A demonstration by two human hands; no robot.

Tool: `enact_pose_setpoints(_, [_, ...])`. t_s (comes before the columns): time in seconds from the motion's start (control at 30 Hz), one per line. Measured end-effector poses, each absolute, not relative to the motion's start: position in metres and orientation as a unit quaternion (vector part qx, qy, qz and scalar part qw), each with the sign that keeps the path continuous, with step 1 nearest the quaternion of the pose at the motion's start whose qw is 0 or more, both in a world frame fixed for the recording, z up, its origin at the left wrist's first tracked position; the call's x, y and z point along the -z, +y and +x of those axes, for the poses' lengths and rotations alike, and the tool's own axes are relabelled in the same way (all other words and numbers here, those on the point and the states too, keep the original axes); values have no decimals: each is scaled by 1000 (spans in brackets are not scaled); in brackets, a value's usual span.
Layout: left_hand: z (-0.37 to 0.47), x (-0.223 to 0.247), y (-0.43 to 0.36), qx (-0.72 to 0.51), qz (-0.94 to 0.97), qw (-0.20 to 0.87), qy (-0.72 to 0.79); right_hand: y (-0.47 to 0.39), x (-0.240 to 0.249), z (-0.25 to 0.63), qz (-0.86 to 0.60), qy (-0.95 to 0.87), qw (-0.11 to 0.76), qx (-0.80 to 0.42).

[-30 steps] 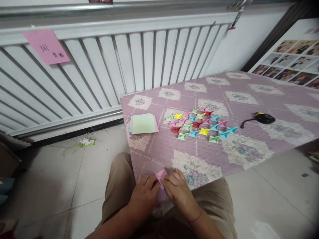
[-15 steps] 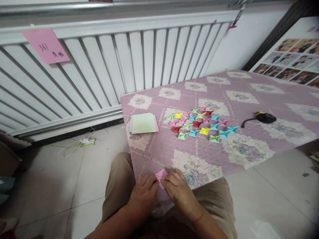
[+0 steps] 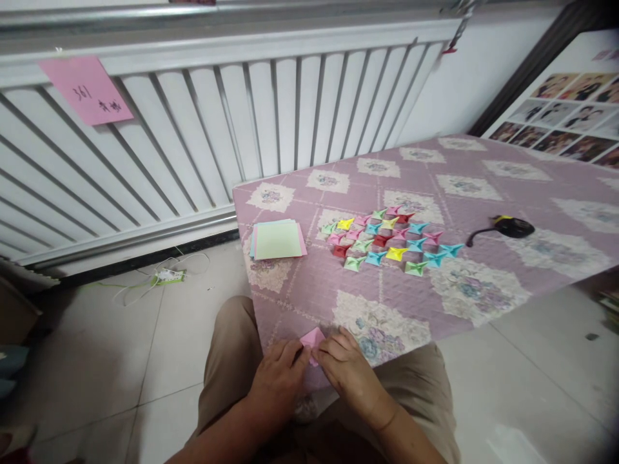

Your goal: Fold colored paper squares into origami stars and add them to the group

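- Pink note [image 3: 86, 89] on the white slatted panel [image 3: 203, 129]: handwritten "361" legible.
- Second handwritten line beneath: characters too small to read.

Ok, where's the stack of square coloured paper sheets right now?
The paper stack lies flat near the left edge of the quilted table, just left of the cluster of folded paper pieces and farther from the person than both hands.

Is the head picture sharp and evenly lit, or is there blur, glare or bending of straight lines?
Head view: soft, even light, no hard shadows or glare. The folded paper shapes and pink paper between left hand and right hand look fairly sharp. Corners blur and darken, most at lower right. The radiator bars fan out and curve, a wide-lens distortion.
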State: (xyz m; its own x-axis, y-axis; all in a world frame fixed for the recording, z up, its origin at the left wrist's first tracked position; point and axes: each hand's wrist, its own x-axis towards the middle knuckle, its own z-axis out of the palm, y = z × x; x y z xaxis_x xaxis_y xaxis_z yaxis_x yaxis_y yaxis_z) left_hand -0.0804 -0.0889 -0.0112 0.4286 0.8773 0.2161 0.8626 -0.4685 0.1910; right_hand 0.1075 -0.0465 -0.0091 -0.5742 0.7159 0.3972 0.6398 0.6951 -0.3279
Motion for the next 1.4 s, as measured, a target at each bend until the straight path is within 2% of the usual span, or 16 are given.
enact_pose_setpoints(0.17, [-81,16,-90,-141,843,4,519,-45,11,108,-377,-883,272,-71])
enact_pose_setpoints(0.33, [-82,22,-87,-138,856,-20,497,-50,10,111,-384,-888,243,-70])
enact_pose_setpoints(0.6, [-82,20,-87,-134,859,-23,494,-71,16,114,-402,-882,244,-25])
enact_pose_setpoints(0.8, [-82,16,-86,-130,856,-34,499,-78,25,112,-432,-861,267,-37])
enact_pose_setpoints(0.97, [-83,9,-85,-106,852,-36,512,-84,30,112,-446,-865,231,-16])
enact_pose_setpoints(1.4, [-83,11,-82,-125,838,-48,530,-88,12,110,-444,-865,233,11])
